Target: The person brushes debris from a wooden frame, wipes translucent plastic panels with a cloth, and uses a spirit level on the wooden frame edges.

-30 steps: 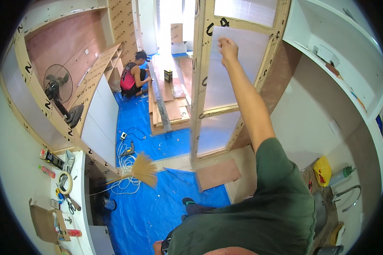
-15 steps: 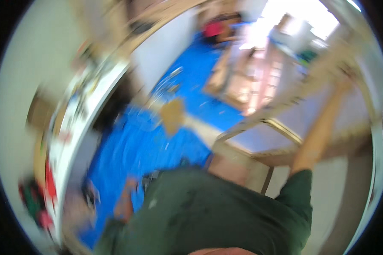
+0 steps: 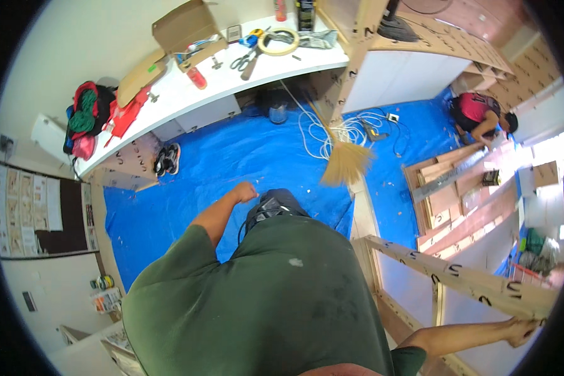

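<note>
Head view, the only one: right hand [image 3: 521, 332] at the far edge of the wooden frame [image 3: 482, 283] with pale panels, arm stretched out to the person's right. Fingers bent at the edge; from here I can't tell gripping or just resting. Left hand [image 3: 245, 192] well apart, fingers look curled in, over the blue sheet [image 3: 191, 169]; nothing visible in it, palm hidden.

Risks, my guess: frame could swing or tip if it isn't fixed and only that one outstretched hand steadies it; bare fingers might catch a splinter or get pinched at the edge. Sheet looks wrinkled, could slip or snag a foot. Broom [image 3: 348, 164] lies by the tangled white cable [image 3: 355, 133] and drill [image 3: 374, 133], so a trip there. Co-worker [image 3: 479, 113] crouches by the planks [image 3: 428, 203], awkward if anything fell that way.
</note>
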### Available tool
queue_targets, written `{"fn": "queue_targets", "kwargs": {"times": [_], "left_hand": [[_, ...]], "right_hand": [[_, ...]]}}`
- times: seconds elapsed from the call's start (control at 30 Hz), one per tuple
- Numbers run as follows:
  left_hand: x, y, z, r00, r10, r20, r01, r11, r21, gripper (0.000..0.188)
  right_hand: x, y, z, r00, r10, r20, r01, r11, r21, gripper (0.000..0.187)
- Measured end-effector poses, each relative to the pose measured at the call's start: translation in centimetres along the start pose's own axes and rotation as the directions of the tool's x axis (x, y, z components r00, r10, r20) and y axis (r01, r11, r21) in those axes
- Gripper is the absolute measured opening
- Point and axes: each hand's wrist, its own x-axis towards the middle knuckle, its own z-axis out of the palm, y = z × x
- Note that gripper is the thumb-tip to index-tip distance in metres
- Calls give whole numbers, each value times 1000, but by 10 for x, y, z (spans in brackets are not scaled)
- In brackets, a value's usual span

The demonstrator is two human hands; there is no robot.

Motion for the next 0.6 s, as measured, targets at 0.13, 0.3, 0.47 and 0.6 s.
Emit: {"fn": "queue_targets", "kwargs": {"times": [0.13,0.3,0.47,0.6], "left_hand": [[-9,-48,5,938,-323,125,335,938,-86,42],[14,-65,-28,988,-56,144,32,986,162,36],[76,-5,-88,986,-78,-144,38,965,-260,36],[137,19,-135,996,46,79,-59,985,163,57]], "right_hand": [[-78,-9,-3,974,-204,-96,177,956,-234,46],[-133,18,-28,995,50,90,-33,984,-175,44],[-170,38,-71,879,-342,332,475,694,-541,57],[-248,15,-72,939,-16,344,231,771,-593,53]]}}
